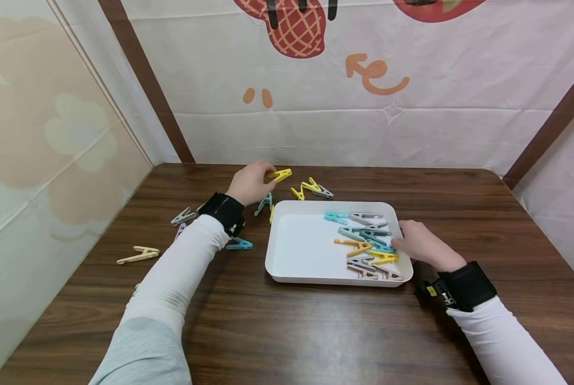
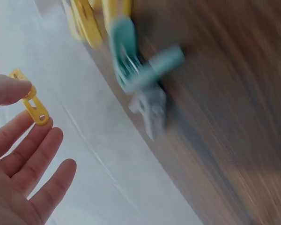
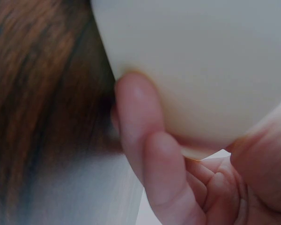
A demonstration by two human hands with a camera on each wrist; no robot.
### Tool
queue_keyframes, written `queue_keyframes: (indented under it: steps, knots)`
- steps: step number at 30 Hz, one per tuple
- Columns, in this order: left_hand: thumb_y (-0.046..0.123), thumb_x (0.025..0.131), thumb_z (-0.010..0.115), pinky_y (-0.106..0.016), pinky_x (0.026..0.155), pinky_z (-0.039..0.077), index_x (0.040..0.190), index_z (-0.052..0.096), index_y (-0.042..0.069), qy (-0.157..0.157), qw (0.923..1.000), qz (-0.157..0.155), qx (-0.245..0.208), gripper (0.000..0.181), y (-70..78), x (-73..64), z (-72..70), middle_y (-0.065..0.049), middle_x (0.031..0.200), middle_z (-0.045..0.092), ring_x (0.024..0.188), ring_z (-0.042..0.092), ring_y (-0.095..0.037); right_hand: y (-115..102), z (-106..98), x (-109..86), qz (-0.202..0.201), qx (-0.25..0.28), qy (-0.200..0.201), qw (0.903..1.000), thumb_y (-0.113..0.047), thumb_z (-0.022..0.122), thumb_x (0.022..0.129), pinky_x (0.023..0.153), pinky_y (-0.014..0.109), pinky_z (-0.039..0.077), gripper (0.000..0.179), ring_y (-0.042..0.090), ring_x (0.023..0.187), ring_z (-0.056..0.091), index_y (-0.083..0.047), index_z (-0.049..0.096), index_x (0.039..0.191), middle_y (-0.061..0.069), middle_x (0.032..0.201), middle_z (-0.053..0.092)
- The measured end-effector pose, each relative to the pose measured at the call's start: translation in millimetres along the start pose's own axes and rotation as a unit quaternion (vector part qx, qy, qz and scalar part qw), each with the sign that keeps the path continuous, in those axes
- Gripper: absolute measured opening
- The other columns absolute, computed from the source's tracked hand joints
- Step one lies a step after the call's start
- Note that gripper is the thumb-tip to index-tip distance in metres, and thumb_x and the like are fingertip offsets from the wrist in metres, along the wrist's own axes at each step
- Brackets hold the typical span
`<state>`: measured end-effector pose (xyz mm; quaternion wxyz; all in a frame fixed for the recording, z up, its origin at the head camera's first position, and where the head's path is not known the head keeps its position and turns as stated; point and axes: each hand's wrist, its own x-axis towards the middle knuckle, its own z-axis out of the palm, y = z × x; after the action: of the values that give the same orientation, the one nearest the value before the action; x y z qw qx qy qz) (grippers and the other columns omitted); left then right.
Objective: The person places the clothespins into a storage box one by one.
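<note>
One tray and over a dozen clothespins show.

From above, the head view faces forward and down across the bench. The left wrist view looks closely along the left hand, sharing its clip with the head view; the right, even nearer, shares the right hand and tray.

Tbl dk brown woodgrain, rounded far corners, soft glare twd near side. Creased white sheet behind far edge w/ red/orange prints; brown strips nr both far corners. Pale floral panel along L edge.
</note>
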<state>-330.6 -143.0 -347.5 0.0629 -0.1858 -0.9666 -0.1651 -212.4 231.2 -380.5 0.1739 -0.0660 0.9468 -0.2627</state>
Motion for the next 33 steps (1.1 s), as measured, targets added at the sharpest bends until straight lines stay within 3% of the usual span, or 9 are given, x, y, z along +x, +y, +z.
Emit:
queue_keyframes:
  steps: [8, 16, 20, 27, 33]
  knots:
    - [0.024, 0.089, 0.07, -0.036, 0.075, 0.049, 0.113, 0.066, 0.008, -0.031, 0.9958, 0.086, -0.008, 0.029, 30.3, -18.7, 5.3, -0.004, 0.105, 0.064, 0.093, 0.06, -0.021, 1, 2, -0.4, 0.003, -0.003, 0.004, 1.0, -0.008, 0.053, 0.096, 0.052, 0.033, 0.052, 0.045, 0.022, 0.074, 0.062, 0.02, 0.04, 0.129, 0.028, 0.105, 0.059]
    - [0.026, 0.081, 0.075, -0.029, 0.063, 0.047, 0.102, 0.073, 0.01, -0.065, 0.981, 0.164, 0.081, 0.026, 42.2, -30.8, 14.5, -0.001, 0.095, 0.069, 0.082, 0.054, -0.016, 3, 3, -0.3, -0.004, -0.001, 0.007, 1.0, -0.007, 0.053, 0.096, 0.051, 0.033, 0.052, 0.044, 0.021, 0.073, 0.062, 0.02, 0.041, 0.128, 0.028, 0.103, 0.059]
    - [0.023, 0.08, 0.077, -0.03, 0.059, 0.043, 0.098, 0.075, 0.011, -0.08, 0.9744, 0.173, 0.119, 0.023, 42.1, -31.0, 20.1, 0.0, 0.092, 0.071, 0.077, 0.048, -0.017, 2, 2, -0.5, -0.004, -0.004, 0.0, 1.0, -0.008, 0.052, 0.096, 0.052, 0.033, 0.052, 0.045, 0.021, 0.074, 0.062, 0.019, 0.04, 0.129, 0.028, 0.105, 0.058]
    - [0.015, 0.08, 0.076, -0.033, 0.062, 0.046, 0.095, 0.077, 0.011, -0.085, 0.9717, 0.159, 0.153, 0.015, 41.8, -26.8, 28.4, -0.001, 0.087, 0.071, 0.077, 0.051, -0.019, 0, -1, -1.0, 0.002, -0.01, -0.004, 0.9999, -0.009, 0.054, 0.096, 0.054, 0.032, 0.051, 0.045, 0.021, 0.075, 0.061, 0.019, 0.041, 0.13, 0.026, 0.104, 0.059]
    - [0.015, 0.083, 0.072, -0.032, 0.06, 0.045, 0.083, 0.072, 0.01, -0.096, 0.9597, 0.166, 0.205, 0.005, 47.2, -25.4, 29.7, 0.0, 0.073, 0.064, 0.073, 0.051, -0.019, -2, -2, -0.3, 0.004, -0.011, -0.003, 0.9999, -0.009, 0.054, 0.097, 0.054, 0.032, 0.051, 0.045, 0.021, 0.074, 0.061, 0.019, 0.041, 0.129, 0.025, 0.103, 0.059]
